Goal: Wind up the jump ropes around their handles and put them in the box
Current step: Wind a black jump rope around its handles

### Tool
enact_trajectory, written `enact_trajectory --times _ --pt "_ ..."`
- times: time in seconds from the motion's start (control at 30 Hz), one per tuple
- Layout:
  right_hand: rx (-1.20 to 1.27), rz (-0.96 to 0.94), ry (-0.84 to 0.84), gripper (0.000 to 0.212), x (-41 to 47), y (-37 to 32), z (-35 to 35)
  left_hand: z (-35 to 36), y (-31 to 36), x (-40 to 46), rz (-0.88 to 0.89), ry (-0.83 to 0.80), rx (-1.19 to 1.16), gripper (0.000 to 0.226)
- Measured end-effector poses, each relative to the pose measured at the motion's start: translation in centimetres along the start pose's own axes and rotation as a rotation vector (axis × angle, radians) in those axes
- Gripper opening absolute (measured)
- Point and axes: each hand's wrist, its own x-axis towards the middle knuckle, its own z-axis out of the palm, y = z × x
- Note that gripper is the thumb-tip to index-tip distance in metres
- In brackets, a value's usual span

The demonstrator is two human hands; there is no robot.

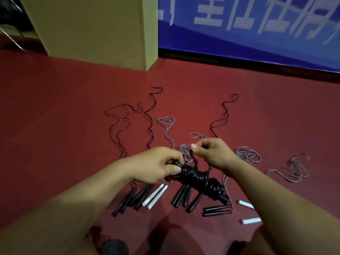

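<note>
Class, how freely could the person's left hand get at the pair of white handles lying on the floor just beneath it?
Probably not at once: the left hand grips the wound black rope. The white handles lie uncovered on the floor just below it.

Bare red floor [55,107] lies wide open to the left, and a clear strip runs along the blue banner [257,43]. Straight ahead the way is cluttered — black ropes [150,124] and grey ropes [166,124] snake outward, with handles [154,196] in a row near the knees. A tan box [88,24] stands upright at the far left — a tall block.
</note>
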Motion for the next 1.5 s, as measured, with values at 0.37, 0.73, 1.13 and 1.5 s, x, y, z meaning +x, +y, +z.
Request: enact_trajectory --times 0.37,0.73,1.13,1.5 --pt "0.047 0.083 0.017 0.047 -0.8 -1.6 2.9 0.0 1.2 0.9 -0.003 0.453 -0.749 0.013" --pt "-0.369 -0.193 -0.098 0.018 -2.8 -4.7 6.6 -0.9 -0.8 1.5 -0.212 0.821 -0.609 0.022" --pt "-0.678 -0.154 -0.075 0.029 -2.3 -5.0 4.8 -1.6 -3.0 1.5 -0.281 0.739 0.031 0.013" --pt "-0.611 -0.253 0.077 0.024 -3.2 -5.5 2.5 -1.6 -2.0 1.9 -0.148 0.650 0.292 0.007"
